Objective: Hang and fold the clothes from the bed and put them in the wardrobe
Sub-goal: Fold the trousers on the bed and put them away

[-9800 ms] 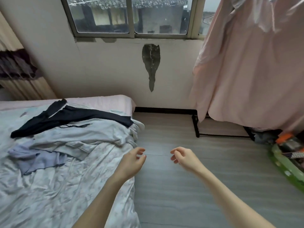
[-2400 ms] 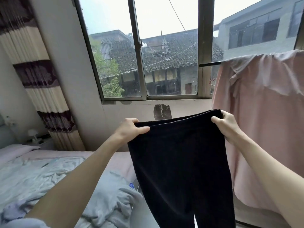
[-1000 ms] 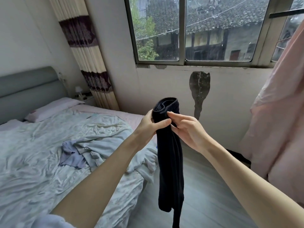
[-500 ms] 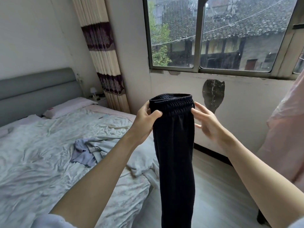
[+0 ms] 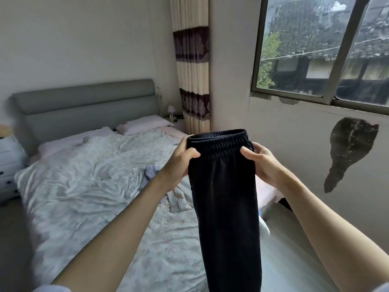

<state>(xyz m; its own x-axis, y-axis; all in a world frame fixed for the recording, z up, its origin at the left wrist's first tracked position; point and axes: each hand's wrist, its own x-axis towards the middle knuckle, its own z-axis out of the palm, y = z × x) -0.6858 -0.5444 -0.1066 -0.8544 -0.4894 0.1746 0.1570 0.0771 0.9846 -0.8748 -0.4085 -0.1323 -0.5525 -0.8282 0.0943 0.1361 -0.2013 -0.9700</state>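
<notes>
Item: black trousers [image 5: 227,207], one pair, held in the air above the near right edge of the bed [image 5: 88,186]. Doubled lengthwise, leg on leg, hanging as one long narrow panel that runs out of the bottom of the view. Soft matte knit; ribbed, gathered elastic waistband at the top.

Grip: left hand [image 5: 179,163] curled round the left end of the waistband, thumb across the front. Right hand [image 5: 263,163] clamped on the right end in the same way.

Step in hand, as judged: folding the trousers, the lengthwise fold apparently made. The next move probably calls for laying the panel flat, or bringing hem up to waistband, with the edges kept matched since limp cloth slides out of line.

Remaining on the bed: a small heap of clothes [image 5: 164,186], pale lilac and whitish pieces, crumpled, just left of the trousers and partly hidden by the left forearm.

Bed: rumpled pale printed sheet, grey padded headboard [image 5: 84,106] at the far end, pink pillow [image 5: 145,124].

Wardrobe: not in view.
</notes>
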